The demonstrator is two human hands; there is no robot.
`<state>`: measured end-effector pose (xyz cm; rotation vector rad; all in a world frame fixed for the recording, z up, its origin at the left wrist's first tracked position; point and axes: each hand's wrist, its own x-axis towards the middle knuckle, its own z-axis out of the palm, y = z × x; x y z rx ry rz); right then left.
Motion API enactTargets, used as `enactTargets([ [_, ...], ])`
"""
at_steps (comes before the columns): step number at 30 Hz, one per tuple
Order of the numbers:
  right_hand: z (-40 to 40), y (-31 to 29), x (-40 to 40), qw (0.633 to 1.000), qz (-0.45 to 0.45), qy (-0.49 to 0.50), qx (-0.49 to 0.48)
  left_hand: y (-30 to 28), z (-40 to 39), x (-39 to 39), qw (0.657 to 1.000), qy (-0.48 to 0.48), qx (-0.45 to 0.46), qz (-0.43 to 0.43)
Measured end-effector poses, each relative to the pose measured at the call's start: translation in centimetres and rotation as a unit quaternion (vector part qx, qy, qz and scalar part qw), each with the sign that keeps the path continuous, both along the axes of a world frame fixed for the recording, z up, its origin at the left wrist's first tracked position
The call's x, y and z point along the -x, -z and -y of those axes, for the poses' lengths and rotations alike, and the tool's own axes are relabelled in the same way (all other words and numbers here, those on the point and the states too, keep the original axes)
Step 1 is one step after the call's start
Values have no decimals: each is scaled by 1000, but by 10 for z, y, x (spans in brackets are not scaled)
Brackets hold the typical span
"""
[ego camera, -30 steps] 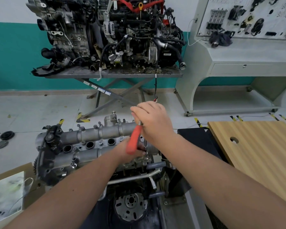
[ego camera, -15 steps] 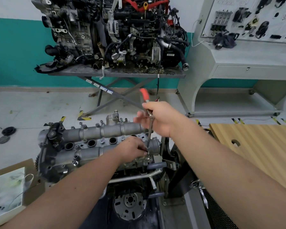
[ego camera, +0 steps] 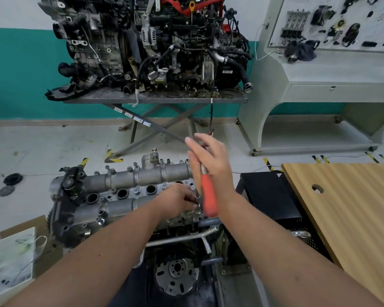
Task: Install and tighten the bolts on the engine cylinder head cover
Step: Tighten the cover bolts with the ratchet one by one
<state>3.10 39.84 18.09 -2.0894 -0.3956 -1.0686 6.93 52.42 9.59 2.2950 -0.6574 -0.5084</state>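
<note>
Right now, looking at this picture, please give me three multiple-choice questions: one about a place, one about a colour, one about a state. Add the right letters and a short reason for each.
1. Where is the wooden board?
A. to the right of the cylinder head cover
B. on the far engine stand
C. under the left hand

2. What colour is the tool handle?
A. blue
B. orange-red
C. black

3. How are the right hand's fingers?
A. clenched in a tight fist
B. mostly straight, with the tool against the palm
C. flat on the wooden board

Answers:
1 A: the board lies at the right edge, beside the engine.
2 B: the grip below the hand is orange-red.
3 B: the fingers point upward, nearly straight, while the left hand pinches the tool's end at the cover.
</note>
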Motion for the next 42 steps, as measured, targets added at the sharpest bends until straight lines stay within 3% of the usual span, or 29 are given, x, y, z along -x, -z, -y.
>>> enactTargets([
  [2,2,-6,-2,986,44,36,159,0,1,1,1000,3,-7,14],
  [6,-3,-33,-1,905,-89,132,394,-2,2,1,1000,-15,-18,-17],
  [9,-6,-54,-4,850,-223,154,453,-3,1,2,999,-22,-16,-18],
  [13,-2,-71,-21,842,-320,104,422,-2,1,1,1000,-6,-13,-3],
  [15,4,-78,-27,858,-435,50,268,-3,1,1,1000,-3,-14,7],
  [16,7,-78,-28,865,-487,-1,119,-3,1,1,1000,-2,-16,11],
  [17,9,-78,-27,844,-530,-59,-50,-3,1,1,1000,-1,-16,12],
  [19,9,-70,-21,726,-568,-172,-347,-4,1,2,1000,6,-19,18],
  [21,7,-55,-16,633,-526,-226,-521,-3,1,0,999,10,-26,25],
  [24,5,-38,-13,580,-397,-229,-673,-5,2,0,999,16,-25,24],
  [25,4,-34,-10,585,-359,-232,-689,-5,2,0,999,15,-24,19],
  [26,3,-29,-6,621,-334,-226,-672,-6,2,-1,1000,14,-23,14],
  [29,-5,-14,6,846,-303,-123,-422,-5,2,-1,1000,10,-20,7],
  [30,-7,-10,9,901,-264,-95,-330,-6,2,0,1000,8,-15,1],
  [32,-7,-2,8,978,-113,-64,-161,-4,2,0,1000,-3,-7,-16],
  [34,-5,1,3,1000,13,-9,13,-6,2,2,1000,-5,-3,-2],
  [36,-2,-5,-1,989,49,36,136,-5,0,2,1000,-5,-10,29],
  [39,1,-20,0,951,11,87,295,0,-1,-1,998,-22,-11,52],
  [42,2,-38,3,912,-60,104,393,6,1,-3,998,-24,-37,40],
])
